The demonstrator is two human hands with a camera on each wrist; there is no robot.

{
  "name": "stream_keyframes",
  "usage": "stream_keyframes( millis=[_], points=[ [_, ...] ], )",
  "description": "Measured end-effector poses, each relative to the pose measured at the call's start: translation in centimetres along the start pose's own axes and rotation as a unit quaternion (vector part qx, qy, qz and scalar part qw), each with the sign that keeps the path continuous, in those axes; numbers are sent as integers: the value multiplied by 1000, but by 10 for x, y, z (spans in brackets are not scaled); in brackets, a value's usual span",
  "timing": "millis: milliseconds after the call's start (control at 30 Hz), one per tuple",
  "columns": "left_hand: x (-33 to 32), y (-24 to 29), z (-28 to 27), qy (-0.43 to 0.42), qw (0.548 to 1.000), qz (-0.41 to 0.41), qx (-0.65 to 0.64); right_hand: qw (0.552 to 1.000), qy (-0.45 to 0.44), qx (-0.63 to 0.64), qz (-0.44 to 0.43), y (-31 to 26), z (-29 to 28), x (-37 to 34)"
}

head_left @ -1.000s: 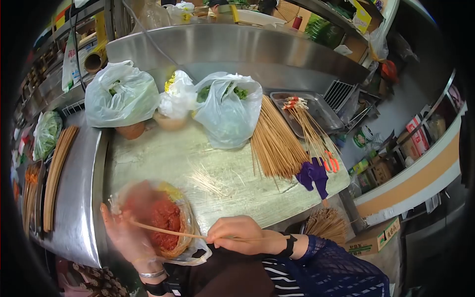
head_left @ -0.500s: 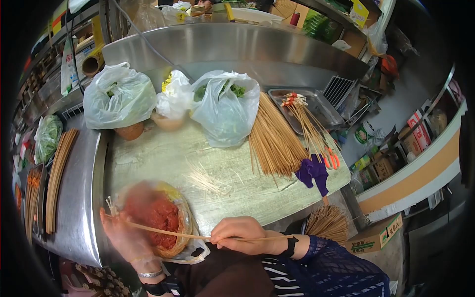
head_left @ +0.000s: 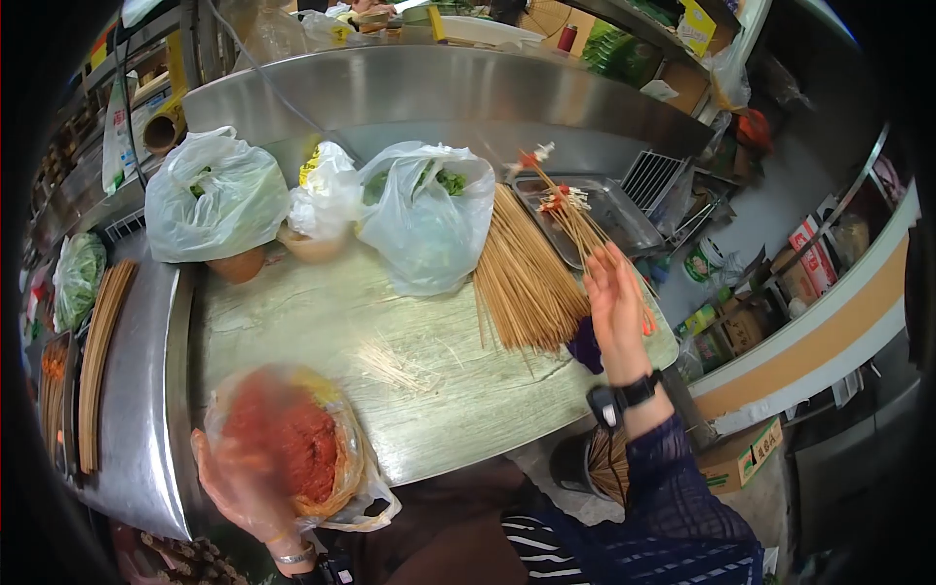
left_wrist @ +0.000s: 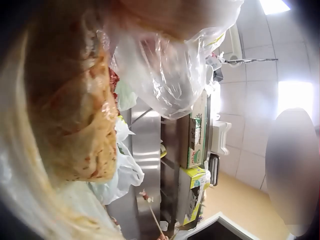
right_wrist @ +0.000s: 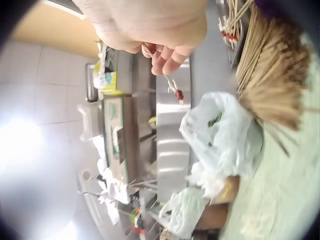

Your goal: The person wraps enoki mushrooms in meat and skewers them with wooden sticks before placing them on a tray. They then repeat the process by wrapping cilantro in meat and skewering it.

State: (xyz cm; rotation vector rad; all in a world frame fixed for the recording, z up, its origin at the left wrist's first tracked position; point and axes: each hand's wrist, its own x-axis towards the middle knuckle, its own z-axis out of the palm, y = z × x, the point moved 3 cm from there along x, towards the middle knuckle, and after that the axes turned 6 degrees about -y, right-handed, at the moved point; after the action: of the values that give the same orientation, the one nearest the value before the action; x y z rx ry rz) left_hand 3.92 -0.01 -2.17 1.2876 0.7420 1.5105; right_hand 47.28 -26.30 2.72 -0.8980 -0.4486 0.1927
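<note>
My right hand (head_left: 616, 304) is raised at the right of the table and pinches a thin wooden skewer (right_wrist: 171, 82). Its far tip carries red meat and white strands, above the tray beside a bundle of finished skewers (head_left: 564, 202). My left hand (head_left: 234, 492) lies along the near left side of a basket (head_left: 353, 466) lined with a plastic bag and filled with red minced meat (head_left: 317, 444). Clear thin plastic (left_wrist: 167, 82) hangs by that hand in the left wrist view. Blur hides its fingers, and I cannot tell how they lie.
Loose bare skewers (head_left: 526, 278) fan out right of centre, next to a metal tray (head_left: 639, 229). Plastic bags of greens (head_left: 427, 229) stand along the back. White strands (head_left: 390, 364) lie mid-table. A purple cloth (head_left: 583, 346) sits near the right hand.
My right hand has swung from beside the basket up and right to the tray, taking the skewer along. White strands seen by the left hand no longer show there. The head view has shifted slightly.
</note>
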Motion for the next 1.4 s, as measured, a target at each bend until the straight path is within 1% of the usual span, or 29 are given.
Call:
stream_keyframes(
  millis=[67,167,200,267,300,333,400,433,467,533,600,667,700,733,767,867,933,967,1067,1167,1267,1367,1400],
  points=[
    [-5,-3,1,-33,999,-9,-28,998,45,-1,33,22,-38,46],
    [-7,7,9,-48,999,-11,13,991,108,0,76,60,-85,98],
    [-6,7,10,-59,998,-6,18,988,129,2,91,70,-93,108],
    [-7,6,7,-79,996,0,33,983,164,6,86,78,-101,116],
    [-7,7,9,-76,997,-21,22,979,179,15,91,80,-107,119],
    [-7,8,10,-95,995,12,20,976,194,23,100,85,-112,119],
    [-7,5,6,-91,995,-4,35,966,164,104,172,93,-126,116],
    [-7,5,6,-96,995,0,30,968,122,97,195,90,-112,106],
    [-7,10,9,-93,995,2,46,968,92,62,227,89,-98,94],
    [-8,10,8,-107,994,12,28,953,-44,17,299,93,-63,66],
    [-8,8,6,-97,995,-11,12,939,-97,-105,313,84,16,18],
    [-8,7,4,-96,995,-20,3,899,-212,-195,330,98,57,-11],
    [-9,6,3,-98,995,-17,1,871,-244,-271,330,103,78,-24],
    [-9,5,3,-99,995,-14,-1,851,-308,-287,314,108,97,-36],
    [-9,5,2,-95,995,-20,-16,835,-349,-301,300,116,114,-47],
    [-10,6,2,-86,995,-46,-28,800,-447,-359,178,149,145,-62],
    [-9,5,2,-86,995,-45,-26,742,-487,-442,131,163,166,-68],
    [-9,6,3,-86,995,-48,-26,710,-503,-482,106,169,173,-70],
    [-9,6,1,-85,995,-55,-15,633,-489,-601,-9,182,187,-75],
    [-9,6,0,-82,994,-59,-31,574,-486,-659,-16,194,192,-78],
    [-9,4,-1,-86,994,-55,-34,553,-503,-664,16,198,196,-75],
    [-9,4,-1,-91,994,-56,-35,622,-518,-570,141,205,186,-58],
    [-9,5,-1,-91,993,-58,-37,657,-505,-514,222,207,180,-52]
  ],
)
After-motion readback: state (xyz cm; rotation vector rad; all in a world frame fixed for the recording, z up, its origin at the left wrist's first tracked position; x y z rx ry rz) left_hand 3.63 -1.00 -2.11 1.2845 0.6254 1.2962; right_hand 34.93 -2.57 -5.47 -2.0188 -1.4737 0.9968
